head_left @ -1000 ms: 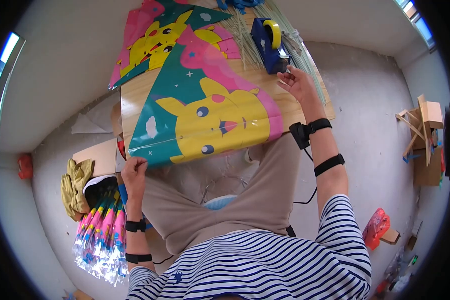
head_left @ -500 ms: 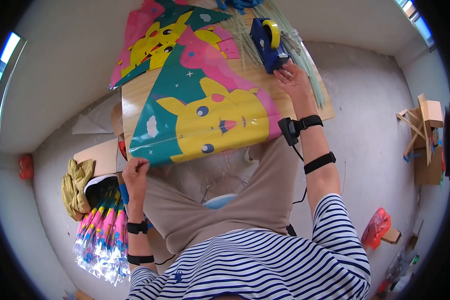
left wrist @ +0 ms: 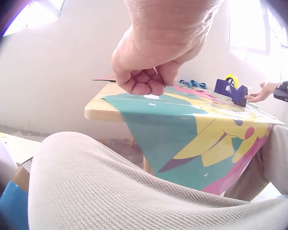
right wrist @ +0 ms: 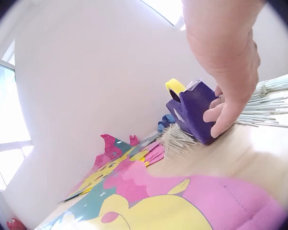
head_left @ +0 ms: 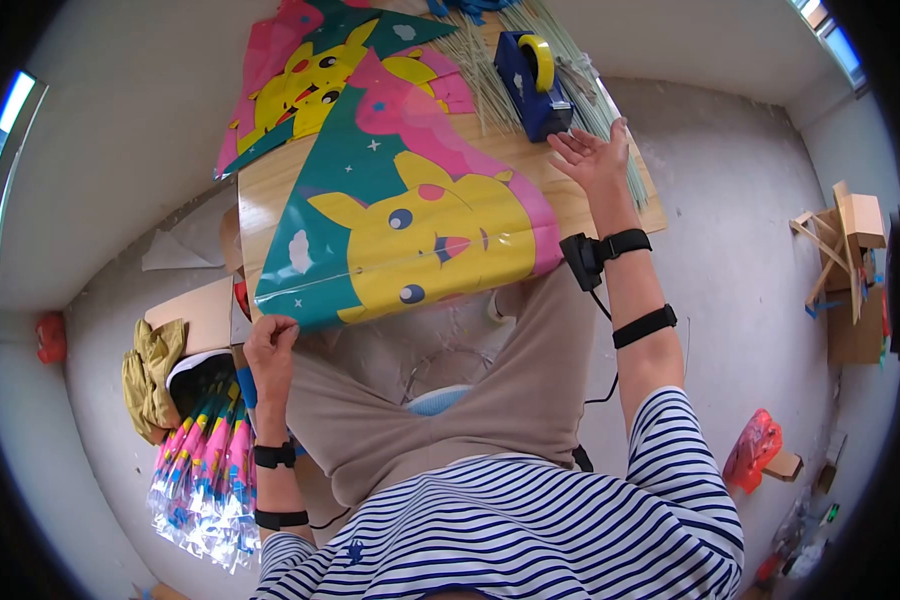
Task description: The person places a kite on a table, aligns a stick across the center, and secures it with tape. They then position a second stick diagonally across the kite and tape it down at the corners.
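A printed plastic sheet point(head_left: 440, 240), green, pink and yellow, lies on the table with its near side over the edge; in the left wrist view the sheet point(left wrist: 182, 132) hangs down. The left hand point(head_left: 269, 355) has curled fingers at its near left corner, seeming to pinch the edge; the left hand point(left wrist: 158, 48) partly hides that contact. Beyond the sheet stands a blue tape dispenser point(head_left: 538, 105) with a yellow roll point(head_left: 540, 62). The right hand point(head_left: 598, 170), fingers spread, is at its near end. Fingers of the right hand point(right wrist: 230, 72) overlap the dispenser point(right wrist: 198, 115); contact is unclear.
More printed sheets point(head_left: 315, 85) lie at the back left, thin pale sticks point(head_left: 480, 80) around the dispenser, and blue strips point(head_left: 470, 8) at the back. Left of the person are a carton point(head_left: 195, 310) and wrapped colourful packets point(head_left: 205, 460). The person's knees are under the table's near edge.
The right hand has shifted slightly at the dispenser's near end, and its fingers and thumb have spread apart. The left hand has stayed at the sheet's corner.
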Demonstrator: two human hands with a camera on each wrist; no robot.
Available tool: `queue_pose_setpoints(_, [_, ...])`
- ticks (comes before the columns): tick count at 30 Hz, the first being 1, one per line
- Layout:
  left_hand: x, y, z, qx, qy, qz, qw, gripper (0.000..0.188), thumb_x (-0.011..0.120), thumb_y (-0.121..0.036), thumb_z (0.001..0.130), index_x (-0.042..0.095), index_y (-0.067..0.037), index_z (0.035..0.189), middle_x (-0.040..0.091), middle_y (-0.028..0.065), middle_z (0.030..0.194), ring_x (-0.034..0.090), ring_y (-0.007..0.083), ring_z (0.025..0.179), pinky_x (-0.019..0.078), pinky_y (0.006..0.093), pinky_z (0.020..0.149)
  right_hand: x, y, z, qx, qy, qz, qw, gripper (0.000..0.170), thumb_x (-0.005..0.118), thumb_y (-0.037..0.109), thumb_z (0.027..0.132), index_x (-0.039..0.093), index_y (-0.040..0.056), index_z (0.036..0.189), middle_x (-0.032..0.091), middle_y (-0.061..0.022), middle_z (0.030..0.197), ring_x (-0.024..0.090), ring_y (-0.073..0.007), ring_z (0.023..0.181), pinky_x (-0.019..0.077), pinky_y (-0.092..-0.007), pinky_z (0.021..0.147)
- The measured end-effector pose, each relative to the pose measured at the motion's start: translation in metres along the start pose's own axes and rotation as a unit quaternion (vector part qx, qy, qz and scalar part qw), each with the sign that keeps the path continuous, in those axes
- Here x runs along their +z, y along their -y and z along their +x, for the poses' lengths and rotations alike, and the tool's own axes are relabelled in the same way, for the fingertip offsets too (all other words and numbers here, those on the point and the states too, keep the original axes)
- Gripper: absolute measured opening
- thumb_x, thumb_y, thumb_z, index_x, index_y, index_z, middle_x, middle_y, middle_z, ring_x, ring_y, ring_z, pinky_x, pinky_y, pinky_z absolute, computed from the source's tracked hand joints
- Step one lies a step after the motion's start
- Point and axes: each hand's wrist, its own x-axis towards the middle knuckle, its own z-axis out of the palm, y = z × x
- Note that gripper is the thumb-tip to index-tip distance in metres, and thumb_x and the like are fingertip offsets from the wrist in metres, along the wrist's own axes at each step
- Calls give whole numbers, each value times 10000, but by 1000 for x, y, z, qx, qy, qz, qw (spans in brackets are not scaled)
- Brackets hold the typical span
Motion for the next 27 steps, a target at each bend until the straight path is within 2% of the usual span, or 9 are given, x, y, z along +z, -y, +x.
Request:
queue_pose_setpoints(4, [2,1,1,-8,-1,-14,1000,59,661,46,832,645,8,874,608,18,768,551,76,702,454,227,649,23,5,-9,21,-56,-50,997,947,610,685,836,411,-128,1280,505,-302,1266,579,-457,1152,356,-638,1033])
queue_pose_setpoints(7, [2,-2,1,-2,0,5,1000,59,662,44,833,647,6,875,610,20,767,551,77,699,453,228,645,23,1,4,39,-85,-89,992,682,721,448,861,488,-92,1207,590,-264,1171,645,-410,1046,384,-610,1017])
queue_pose_setpoints(10, [1,-1,0,-4,1,8,1000,62,666,42,831,649,4,877,611,21,767,550,77,697,453,229,643,11,-5,8,-15,-58,-127,990,317,711,186,881,578,-41,1057,678,-178,959,704,-317,881,440,-560,938])
queue_pose_setpoints(13, [2,1,0,-13,1,-1,1000,60,665,43,832,648,5,876,613,24,769,551,78,697,453,228,644,10,-6,10,-43,-72,-151,985,68,633,60,897,611,-1,917,694,-103,803,713,-248,754,456,-515,849])
queue_pose_setpoints(16, [3,1,2,9,5,5,1000,60,660,45,836,647,7,881,614,24,772,554,79,700,455,229,650,17,-5,0,-94,-72,-174,978,68,634,59,889,620,-5,905,702,-98,825,720,-236,774,448,-497,812])
queue_pose_setpoints(19, [3,-10,1,2,11,0,1000,67,656,49,836,647,10,889,614,27,774,559,84,707,460,232,659,26,-2,-10,-136,-65,-154,977,105,635,36,870,616,-24,954,710,-132,929,723,-259,854,447,-532,851])
queue_pose_setpoints(22, [4,-6,1,-6,10,-13,1000,72,654,52,832,645,13,892,612,28,776,563,89,713,464,236,665,33,-1,-7,-158,-43,-106,981,181,604,5,859,595,-60,1028,688,-186,1052,706,-303,974,433,-570,905])
queue_pose_setpoints(25, [5,-4,2,-6,11,3,1000,70,652,54,829,643,13,884,608,33,777,570,97,718,467,238,666,29,-1,-8,-163,-14,-93,982,213,563,-13,864,558,-93,1061,651,-234,1144,669,-352,1077,461,-571,893])
queue_pose_setpoints(27, [6,-4,2,4,11,12,1000,67,651,55,828,642,12,879,606,36,779,573,100,717,469,239,667,24,-3,-7,-176,14,-76,981,186,545,-8,877,545,-102,1038,647,-250,1136,662,-375,1090,495,-550,852])
